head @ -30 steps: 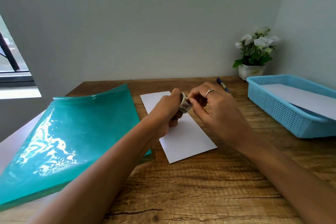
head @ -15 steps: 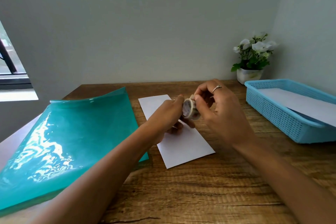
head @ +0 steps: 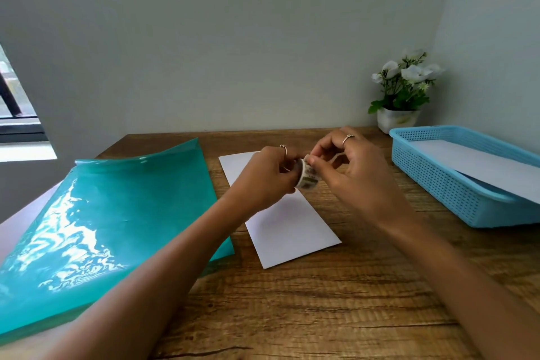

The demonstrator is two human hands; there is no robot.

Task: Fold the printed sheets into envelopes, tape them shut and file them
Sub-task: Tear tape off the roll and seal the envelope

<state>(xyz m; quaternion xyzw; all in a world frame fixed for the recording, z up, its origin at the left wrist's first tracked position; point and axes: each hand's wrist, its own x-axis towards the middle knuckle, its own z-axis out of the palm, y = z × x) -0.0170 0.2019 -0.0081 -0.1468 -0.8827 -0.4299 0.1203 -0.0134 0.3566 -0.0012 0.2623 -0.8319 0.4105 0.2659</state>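
Note:
A folded white sheet lies on the wooden desk in the middle, long side running away from me. Above its far half my left hand grips a small patterned tape roll. My right hand pinches at the top of the roll with thumb and fingertips. Both hands hover just over the sheet. A shiny teal plastic folder lies flat at the left, its far edge curling up.
A light blue plastic basket with white sheets inside stands at the right. A small white pot of white flowers sits in the far right corner. Walls close the desk at the back and right.
The roll has turned in my hands and my right fingers have shifted onto its top edge. The view has tilted up a little, so the pen behind my hands is now hidden.

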